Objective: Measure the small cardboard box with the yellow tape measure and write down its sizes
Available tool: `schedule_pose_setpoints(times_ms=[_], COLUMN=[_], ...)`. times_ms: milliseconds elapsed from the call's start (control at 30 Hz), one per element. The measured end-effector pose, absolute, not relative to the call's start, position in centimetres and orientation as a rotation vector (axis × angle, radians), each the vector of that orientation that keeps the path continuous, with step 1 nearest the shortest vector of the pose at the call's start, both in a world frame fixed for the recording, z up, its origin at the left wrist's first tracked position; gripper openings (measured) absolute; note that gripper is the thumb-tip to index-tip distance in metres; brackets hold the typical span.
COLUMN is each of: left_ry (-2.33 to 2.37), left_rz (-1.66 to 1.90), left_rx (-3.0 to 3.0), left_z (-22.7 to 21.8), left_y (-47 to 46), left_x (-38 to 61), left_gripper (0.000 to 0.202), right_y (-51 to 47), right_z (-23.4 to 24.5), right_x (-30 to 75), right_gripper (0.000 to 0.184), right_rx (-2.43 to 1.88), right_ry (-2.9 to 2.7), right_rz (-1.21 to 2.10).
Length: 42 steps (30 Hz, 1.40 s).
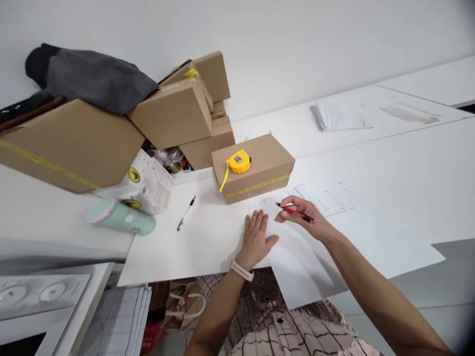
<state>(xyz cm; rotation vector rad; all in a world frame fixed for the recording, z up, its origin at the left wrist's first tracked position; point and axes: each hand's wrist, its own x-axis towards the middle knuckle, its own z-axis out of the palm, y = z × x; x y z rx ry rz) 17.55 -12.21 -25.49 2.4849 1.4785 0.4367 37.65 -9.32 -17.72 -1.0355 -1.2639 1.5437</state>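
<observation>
Writing on the printed sheets (336, 200) looked to be the step in hand. The right hand (308, 208) had its grip closed on a red pen (299, 213), the tip aimed towards ten o'clock, close to the printed lines at the foot of a cardboard box (272, 148); whether it touched the paper, one could not tell. The left hand (255, 240) held nothing: it lay flat with its fingers spread, at eight o'clock from the right, seemingly over the sheets' left edge.

Doing this well probably called for that flat palm to pin the paper firmly, since one corner hung past the table (218, 252) edge at five o'clock from the left hand and could have dragged the page. A steeper pen and the side of the right hand resting on the page would likely have steadied the strokes.

The box was the chief hindrance, standing at twelve o'clock from the left hand, right against the upper printed lines. A yellow tape measure (239, 162) sat on it, its strip dangling over the front. A second pen (186, 213) lay between nine and ten o'clock, clear of the work, with a mint bottle (126, 218) on its side at nine. Stacked cartons (178, 111) filled eleven, and a pile of papers (343, 116) lay between one and two, well apart.
</observation>
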Motion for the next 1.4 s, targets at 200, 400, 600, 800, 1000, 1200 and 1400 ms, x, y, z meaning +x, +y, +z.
schedule_pose_setpoints(times_ms=[200,400,600,800,1000,1200,1400], left_ry=[1.507,1.61,1.716,1.699,1.694,1.715,1.71], left_rz=[0.573,0.663,0.744,0.758,0.829,0.848,0.822], left_rx=[2.398,2.411,2.383,2.382,2.337,2.297,2.281], left_z=[-25.7,-26.0,-26.6,-26.6,-26.7,-26.9,-26.6], left_y=[-12.4,-12.6,-12.9,-12.9,-12.9,-12.9,-12.9], left_x=[15.9,15.7,15.4,15.4,15.4,15.5,15.4], left_gripper=[0.058,0.049,0.045,0.046,0.04,0.04,0.04], right_y=[-5.7,-4.7,-4.6,-4.3,-4.7,-4.7,-4.6], right_z=[-21.7,-24.5,-24.7,-25.4,-26.3,-26.5,-26.6], right_x=[29.7,28.5,28.6,28.0,27.7,27.8,27.8], right_gripper=[0.044,0.048,0.046,0.04,0.031,0.029,0.029], right_rx=[-1.116,-1.124,-1.228,-1.127,-1.255,-1.302,-1.303], right_ry=[-1.178,-1.195,-1.264,-1.262,-1.41,-1.45,-1.475], right_rz=[1.428,1.335,1.227,1.302,1.006,0.976,0.983])
